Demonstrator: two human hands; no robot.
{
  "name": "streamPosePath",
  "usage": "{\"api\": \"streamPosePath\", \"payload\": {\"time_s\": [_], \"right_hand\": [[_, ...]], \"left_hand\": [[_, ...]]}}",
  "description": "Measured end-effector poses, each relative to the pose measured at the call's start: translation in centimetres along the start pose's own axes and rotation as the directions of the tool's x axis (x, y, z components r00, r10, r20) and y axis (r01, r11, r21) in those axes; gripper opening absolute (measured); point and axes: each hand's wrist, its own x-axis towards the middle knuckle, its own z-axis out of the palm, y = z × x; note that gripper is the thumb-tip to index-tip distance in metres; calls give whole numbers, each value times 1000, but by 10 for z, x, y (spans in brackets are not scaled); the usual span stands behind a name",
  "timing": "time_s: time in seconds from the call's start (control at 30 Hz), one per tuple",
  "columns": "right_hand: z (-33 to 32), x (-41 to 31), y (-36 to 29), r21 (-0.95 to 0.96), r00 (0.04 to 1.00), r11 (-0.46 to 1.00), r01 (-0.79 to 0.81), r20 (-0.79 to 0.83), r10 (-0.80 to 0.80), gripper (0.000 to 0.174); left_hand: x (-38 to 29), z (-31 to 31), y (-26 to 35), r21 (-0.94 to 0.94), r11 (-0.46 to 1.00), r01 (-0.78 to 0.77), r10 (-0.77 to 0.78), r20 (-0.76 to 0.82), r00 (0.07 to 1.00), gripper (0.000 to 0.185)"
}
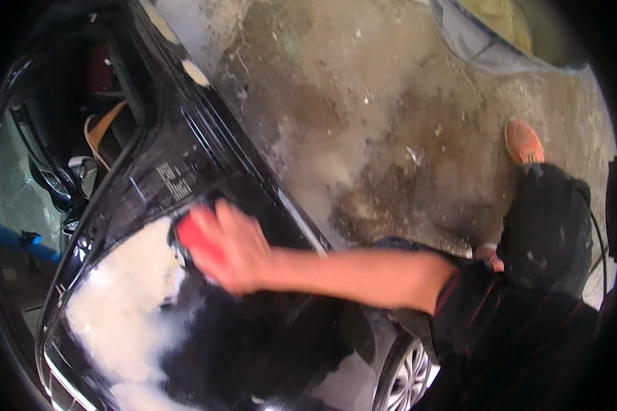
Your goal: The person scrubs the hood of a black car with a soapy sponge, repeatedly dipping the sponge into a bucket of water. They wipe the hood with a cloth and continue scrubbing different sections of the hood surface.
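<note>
My left hand (239, 251) is closed around a red sanding block (200, 236), both blurred. The block lies against the black car body panel (257, 329), at the upper right edge of a broad patch of cream-coloured body filler (123, 303). Bare black paint and a hazy, dulled area surround the filler's lower side. My bare forearm reaches across the panel from the right. My right hand is out of view.
A car opening with a side mirror (85, 172) beyond it is at the left. An alloy wheel (409, 377) is at the bottom. Stained concrete floor (365, 128) lies beside the car, with my shoe (524, 141) on it. Translucent sheeting (473, 41) is at the upper right.
</note>
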Motion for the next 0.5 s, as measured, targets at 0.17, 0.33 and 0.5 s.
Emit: {"api": "streamPosePath", "payload": {"time_s": [0.17, 0.33, 0.5], "right_hand": [[1, 19, -4, -91, 997, 993, -79, -26, 77, 71], [11, 27, 3, -57, 981, 993, 106, -159, -114, 71], [8, 33, -1, -104, 993, 995, -3, -117, -9, 70]], "left_hand": [[0, -1, 4, 29, 999, 40, -40, 1, 999, 56], [1, 0, 4, 52, 999, 8, -9, 34, 999, 58], [0, -1, 0, 37, 999, 29, -30, 12, 999, 55]]}}
